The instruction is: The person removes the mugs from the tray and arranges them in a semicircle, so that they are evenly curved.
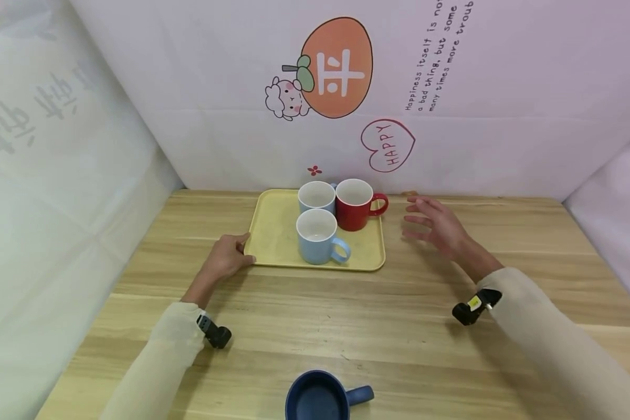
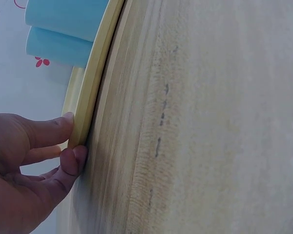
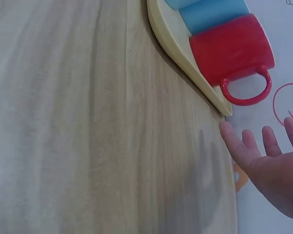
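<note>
A pale yellow tray (image 1: 270, 236) lies on the wooden table against the back wall. It bears a light blue mug (image 1: 314, 248) at the front, another light blue mug (image 1: 308, 203) behind, and a red mug (image 1: 352, 217) beside that one, its handle pointing right. My left hand (image 1: 224, 256) pinches the tray's left rim near the front corner; in the left wrist view the fingers and thumb sit around the rim (image 2: 90, 87). Off the tray's right side, my right hand (image 1: 441, 226) holds nothing, fingers spread. The right wrist view shows its fingers just beyond the red mug's handle (image 3: 246, 101).
A dark blue mug (image 1: 317, 399) stands at the near edge of the view, handle to the right, partly cut off. A white printed sheet (image 1: 231, 76) hangs behind the table (image 1: 346, 321), and white sheeting (image 1: 58, 192) closes off the left side.
</note>
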`<state>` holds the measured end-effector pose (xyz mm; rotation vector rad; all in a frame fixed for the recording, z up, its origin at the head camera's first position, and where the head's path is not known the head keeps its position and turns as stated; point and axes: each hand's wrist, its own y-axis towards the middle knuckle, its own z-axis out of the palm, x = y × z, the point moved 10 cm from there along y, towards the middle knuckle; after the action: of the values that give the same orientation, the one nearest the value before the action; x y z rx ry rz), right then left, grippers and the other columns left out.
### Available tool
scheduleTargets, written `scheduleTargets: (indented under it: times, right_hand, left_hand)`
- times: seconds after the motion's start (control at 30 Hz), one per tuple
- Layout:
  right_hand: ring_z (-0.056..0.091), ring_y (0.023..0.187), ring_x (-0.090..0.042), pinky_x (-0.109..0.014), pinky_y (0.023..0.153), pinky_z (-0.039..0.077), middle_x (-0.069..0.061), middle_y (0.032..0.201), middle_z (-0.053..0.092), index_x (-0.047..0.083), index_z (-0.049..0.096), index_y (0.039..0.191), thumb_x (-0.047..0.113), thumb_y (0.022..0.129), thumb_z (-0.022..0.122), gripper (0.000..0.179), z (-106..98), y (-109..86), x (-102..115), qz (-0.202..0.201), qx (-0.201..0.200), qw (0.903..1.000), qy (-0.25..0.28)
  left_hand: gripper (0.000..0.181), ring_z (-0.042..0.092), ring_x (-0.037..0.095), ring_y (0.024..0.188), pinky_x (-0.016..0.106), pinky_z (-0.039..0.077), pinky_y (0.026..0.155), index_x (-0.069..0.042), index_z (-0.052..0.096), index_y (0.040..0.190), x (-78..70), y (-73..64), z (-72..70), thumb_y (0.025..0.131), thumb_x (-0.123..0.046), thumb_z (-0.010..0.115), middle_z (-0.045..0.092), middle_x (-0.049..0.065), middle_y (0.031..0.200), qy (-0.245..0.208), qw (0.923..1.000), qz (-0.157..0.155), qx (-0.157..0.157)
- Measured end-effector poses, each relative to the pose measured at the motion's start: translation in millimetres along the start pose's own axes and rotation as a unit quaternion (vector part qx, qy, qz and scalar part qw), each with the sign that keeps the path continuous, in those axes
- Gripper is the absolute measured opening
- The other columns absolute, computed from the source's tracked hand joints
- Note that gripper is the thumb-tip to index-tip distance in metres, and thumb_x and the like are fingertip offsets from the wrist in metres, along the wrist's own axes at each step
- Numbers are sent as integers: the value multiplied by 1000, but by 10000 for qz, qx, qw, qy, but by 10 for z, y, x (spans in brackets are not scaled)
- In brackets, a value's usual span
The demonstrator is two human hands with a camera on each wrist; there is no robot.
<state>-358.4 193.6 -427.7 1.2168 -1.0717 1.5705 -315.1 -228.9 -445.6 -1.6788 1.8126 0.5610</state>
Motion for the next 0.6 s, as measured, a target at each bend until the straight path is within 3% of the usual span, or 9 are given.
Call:
scheduleTargets:
  times: [0.27, 0.5, 0.6]
  right_hand:
    - [26, 138, -41, -55, 102, 39, -10, 135, 38, 20, 51, 131, 38, 106, 47, 31, -18, 133, -17, 194, 27, 9998, -75]
    - [26, 138, -42, -57, 103, 37, -11, 134, 39, 19, 52, 125, 40, 106, 48, 29, -35, 255, -51, 275, 40, 9995, -137]
    - [27, 137, -43, -58, 103, 37, -16, 139, 37, 12, 49, 132, 39, 105, 50, 38, 10, 338, -97, 312, 63, 9995, -85]
  left_hand:
    - [68, 56, 20, 72, 30, 45, 64, 11, 45, 142, 0, 11, -11, 85, -4, 78, 68, 17, 90, 68, 9999, -36, 75]
    - [67, 54, 19, 70, 29, 44, 63, 13, 43, 142, 0, 39, 4, 86, -4, 77, 67, 17, 90, 213, 9996, 17, 180]
    - [67, 53, 19, 69, 29, 43, 63, 13, 44, 141, 24, 37, -1, 86, -4, 77, 67, 16, 89, 225, 9996, 4, 167]
